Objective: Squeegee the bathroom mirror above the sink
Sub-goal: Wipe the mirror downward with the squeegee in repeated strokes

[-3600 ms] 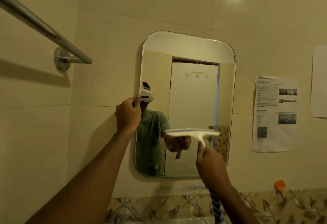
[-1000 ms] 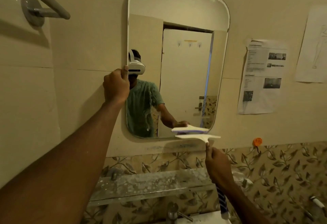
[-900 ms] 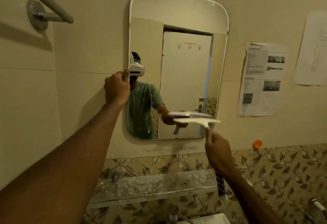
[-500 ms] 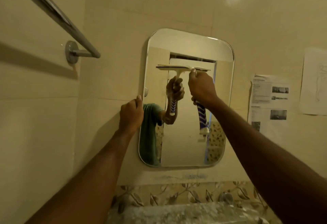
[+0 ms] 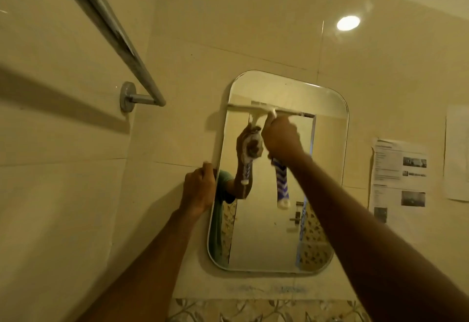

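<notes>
Head view: right hand [image 5: 281, 138] fingers grip the squeegee [image 5: 264, 108] near the mirror [image 5: 327, 144] top, left hand [image 5: 199, 189] seemingly clasping its left edge.

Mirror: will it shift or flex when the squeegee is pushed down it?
The mirror is probably rigid but fragile. It may shift, since the left hand grips its edge. The squeegee in the right hand likely needs light pressure.

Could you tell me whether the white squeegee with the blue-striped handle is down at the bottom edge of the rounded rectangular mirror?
No, the squeegee lies across the upper part of the mirror, held by the right hand.
</notes>
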Demonstrator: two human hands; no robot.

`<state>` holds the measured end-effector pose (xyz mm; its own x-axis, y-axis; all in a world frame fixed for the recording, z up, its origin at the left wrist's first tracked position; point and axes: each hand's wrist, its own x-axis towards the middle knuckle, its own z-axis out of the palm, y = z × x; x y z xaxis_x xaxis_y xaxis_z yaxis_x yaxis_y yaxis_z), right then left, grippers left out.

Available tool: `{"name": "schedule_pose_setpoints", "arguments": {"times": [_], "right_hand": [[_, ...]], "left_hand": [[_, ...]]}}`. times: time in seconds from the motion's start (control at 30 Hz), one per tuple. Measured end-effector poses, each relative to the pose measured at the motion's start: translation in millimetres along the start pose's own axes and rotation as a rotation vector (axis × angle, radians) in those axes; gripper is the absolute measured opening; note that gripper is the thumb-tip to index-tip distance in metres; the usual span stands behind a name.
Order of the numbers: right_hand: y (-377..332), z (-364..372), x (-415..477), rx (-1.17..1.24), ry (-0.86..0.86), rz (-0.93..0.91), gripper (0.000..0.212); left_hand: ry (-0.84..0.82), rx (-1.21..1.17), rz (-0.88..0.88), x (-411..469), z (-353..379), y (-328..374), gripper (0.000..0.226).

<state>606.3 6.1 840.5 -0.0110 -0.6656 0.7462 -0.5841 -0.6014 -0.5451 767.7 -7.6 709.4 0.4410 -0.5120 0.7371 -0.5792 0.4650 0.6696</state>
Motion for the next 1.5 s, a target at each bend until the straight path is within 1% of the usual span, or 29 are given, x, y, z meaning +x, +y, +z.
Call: {"name": "schedule_pose_setpoints", "arguments": {"times": [0.1, 0.17, 0.23, 0.3, 0.37, 0.4, 0.43, 0.5, 0.53, 0.63, 0.77, 0.83, 0.9, 0.93, 1.0, 1.1, 1.17, 1.27, 1.37, 1.43, 1.5], "right_hand": [[25, 13, -47, 0.019, -0.123, 0.047, 0.039], [28, 9, -56, -0.005, -0.161, 0.052, 0.037], [19, -4, -39, -0.025, -0.115, -0.012, 0.041], [-2, -24, -6, -0.051, 0.004, -0.100, 0.044], [-25, -43, 30, 0.001, 0.084, -0.076, 0.043], [-33, -50, 43, 0.023, 0.082, -0.044, 0.040], [-37, -54, 52, 0.024, 0.059, -0.022, 0.037], [-36, -52, 56, -0.016, 0.014, -0.018, 0.035], [-31, -47, 50, -0.038, 0.014, -0.026, 0.036], [-4, -21, 13, 0.017, -0.035, -0.025, 0.033], [20, 7, -45, 0.033, -0.167, 0.077, 0.039], [16, 2, -49, 0.018, -0.187, 0.069, 0.040], [1, -14, -30, -0.014, -0.142, -0.051, 0.038], [-9, -24, -13, -0.023, -0.088, -0.098, 0.036], [-30, -44, 20, -0.026, 0.001, -0.099, 0.034], [-38, -44, 45, -0.087, -0.025, -0.069, 0.027], [-22, -29, 32, -0.103, -0.036, -0.094, 0.024], [17, 3, -21, 0.005, -0.066, 0.005, 0.041], [46, 26, -72, 0.023, -0.143, 0.033, 0.045], [49, 25, -80, -0.018, -0.157, 0.052, 0.045], [42, 14, -65, 0.035, -0.129, 0.056, 0.043]], "left_hand": [[-0.014, -0.072, -0.085, 0, -2, 7, 0.047], [-0.024, -0.081, -0.108, -3, -4, 11, 0.045], [-0.043, -0.008, -0.089, -3, -6, 14, 0.039], [-0.019, 0.029, -0.083, -3, -7, 13, 0.033], [-0.054, -0.002, -0.091, -3, -7, 13, 0.042], [-0.045, -0.041, -0.101, -4, -7, 13, 0.045], [-0.038, -0.063, -0.097, -4, -6, 13, 0.047], [-0.035, -0.021, -0.051, -4, -6, 12, 0.045], [-0.029, 0.011, -0.028, -4, -6, 11, 0.043], [-0.045, 0.045, 0.000, -2, -5, 9, 0.040], [-0.059, -0.093, -0.099, -1, -8, 12, 0.044], [-0.059, -0.099, -0.120, -3, -7, 14, 0.045], [-0.048, -0.072, -0.100, -3, -6, 13, 0.045], [-0.037, -0.073, -0.102, -3, -6, 13, 0.046], [-0.032, -0.084, -0.094, -4, -4, 10, 0.047], [-0.036, -0.120, -0.073, -5, -3, 8, 0.048], [-0.034, -0.121, -0.079, -4, -4, 8, 0.047], [-0.057, -0.125, -0.086, -3, -2, 4, 0.047], [-0.064, -0.147, -0.088, -1, -1, 1, 0.048], [-0.058, -0.143, -0.091, -2, -1, 2, 0.047], [-0.069, -0.186, -0.126, -1, -2, 2, 0.048]]}}
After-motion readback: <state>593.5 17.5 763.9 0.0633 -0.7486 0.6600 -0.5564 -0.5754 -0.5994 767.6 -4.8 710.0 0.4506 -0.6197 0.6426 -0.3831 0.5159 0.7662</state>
